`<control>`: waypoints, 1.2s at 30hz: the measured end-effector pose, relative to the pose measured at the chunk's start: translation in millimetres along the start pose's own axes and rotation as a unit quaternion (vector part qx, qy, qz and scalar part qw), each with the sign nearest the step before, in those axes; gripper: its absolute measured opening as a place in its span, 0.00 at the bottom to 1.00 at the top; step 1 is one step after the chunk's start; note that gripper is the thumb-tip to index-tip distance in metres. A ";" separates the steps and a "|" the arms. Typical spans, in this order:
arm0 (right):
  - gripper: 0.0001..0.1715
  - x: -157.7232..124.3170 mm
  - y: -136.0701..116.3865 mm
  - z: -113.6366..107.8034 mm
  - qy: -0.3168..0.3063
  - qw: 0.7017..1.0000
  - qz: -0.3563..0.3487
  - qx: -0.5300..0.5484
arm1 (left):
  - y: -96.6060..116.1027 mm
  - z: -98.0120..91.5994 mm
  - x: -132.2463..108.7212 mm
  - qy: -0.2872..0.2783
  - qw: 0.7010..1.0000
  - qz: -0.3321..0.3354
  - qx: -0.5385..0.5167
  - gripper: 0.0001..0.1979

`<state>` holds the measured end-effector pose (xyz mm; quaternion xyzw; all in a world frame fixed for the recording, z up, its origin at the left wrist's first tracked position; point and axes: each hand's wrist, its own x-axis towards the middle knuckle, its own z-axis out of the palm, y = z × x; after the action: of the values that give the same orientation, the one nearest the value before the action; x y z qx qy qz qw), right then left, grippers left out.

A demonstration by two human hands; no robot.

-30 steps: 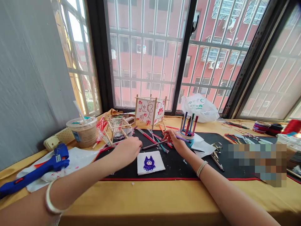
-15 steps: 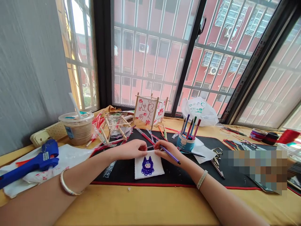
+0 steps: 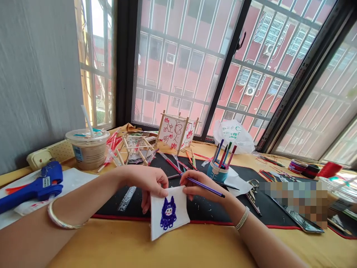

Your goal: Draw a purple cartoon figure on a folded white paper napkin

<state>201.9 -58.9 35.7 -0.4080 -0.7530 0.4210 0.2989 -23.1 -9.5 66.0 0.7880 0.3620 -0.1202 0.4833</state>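
A square white sheet point(image 3: 180, 210) bears a purple drawing of a pointy-eared figure and hangs tilted above the front edge of the black mat point(image 3: 205, 208). My left hand point(image 3: 152, 182) pinches its upper left corner between thumb and fingers. At the upper right corner, the fingers of my right hand point(image 3: 198, 186) are closed on the sheet. That same hand also carries a purple marker pen point(image 3: 206, 187), which slants across its back toward the lower right. Just beyond it stands a blue cup point(image 3: 216, 172) with several coloured markers.
Behind stand a stick lantern with painted panels point(image 3: 170, 131) and a bare stick frame point(image 3: 136, 149). To the left are a drink cup with straw point(image 3: 89, 154) and a blue glue gun point(image 3: 46, 182). A plastic bag point(image 3: 232, 136) lies by the window; a phone point(image 3: 301, 216) rests at right.
Both hands have lifted the sheet off the mat and drawn it nearer, tilting it. My left fingers now show gripping its corner. The purple marker has stayed in my right hand.
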 end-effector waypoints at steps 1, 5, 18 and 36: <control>0.09 -0.8 -1.4 1.4 -0.007 1.000 0.002 -0.008 | 0.7 0.7 -0.4 -0.013 1.000 -0.012 0.015 0.12; 0.07 2.6 4.6 8.2 0.023 0.999 -0.011 -0.044 | 4.2 2.8 1.5 0.032 0.993 -0.029 0.106 0.14; 0.11 14.4 27.6 20.8 0.108 0.993 -0.011 -0.038 | -6.9 9.6 27.6 0.174 0.968 0.052 0.176 0.14; 0.18 -0.5 -1.6 13.0 0.056 0.994 0.058 0.078 | -2.6 6.1 14.8 0.087 0.995 0.041 0.014 0.11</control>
<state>191.3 -64.8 31.0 -0.4494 -0.6747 0.4719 0.3465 -13.4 -7.2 53.2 0.8164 0.3686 -0.0361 0.4431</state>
